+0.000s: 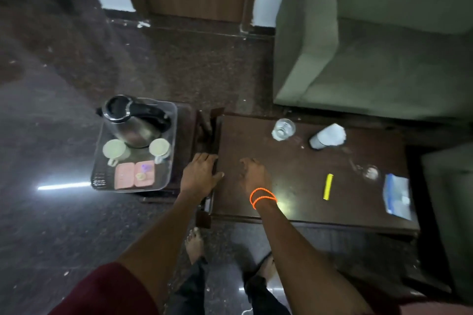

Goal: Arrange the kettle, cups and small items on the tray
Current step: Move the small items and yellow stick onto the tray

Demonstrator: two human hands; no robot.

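Both hands are seen empty: left hand (201, 174) laid flat on the table (294, 186) edge, right hand (254, 174) open on its top. Farther left, kettle (134, 123), cups (115, 149) and sachets (134, 175) are already set on the tray (166, 179); the arranging looks nearly done, and any strays must be fetched next.

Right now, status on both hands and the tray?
Left hand flat on the dark wooden table's edge, right hand flat on top, both empty. Steel kettle, two white cups on clear plastic tray. Nothing blocking.
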